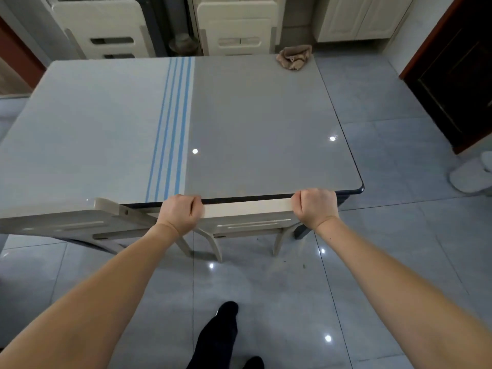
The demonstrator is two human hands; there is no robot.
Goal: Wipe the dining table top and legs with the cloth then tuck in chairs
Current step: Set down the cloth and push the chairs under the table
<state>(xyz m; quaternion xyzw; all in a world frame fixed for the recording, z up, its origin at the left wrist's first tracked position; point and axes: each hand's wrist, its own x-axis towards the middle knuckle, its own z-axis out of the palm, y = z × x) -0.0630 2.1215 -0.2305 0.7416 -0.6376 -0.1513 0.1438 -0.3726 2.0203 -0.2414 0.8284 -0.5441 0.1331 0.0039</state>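
Note:
The grey dining table with blue stripes fills the middle of the view. A cream chair stands at its near edge, the backrest top against the table's rim. My left hand grips the left end of that backrest top. My right hand grips its right end. A crumpled beige cloth lies on the far right corner of the table top, away from both hands.
A second cream chair is at the near left, its back angled against the table edge. Two more chairs stand along the far side. A dark wooden door is at the right, white slippers on the tiled floor.

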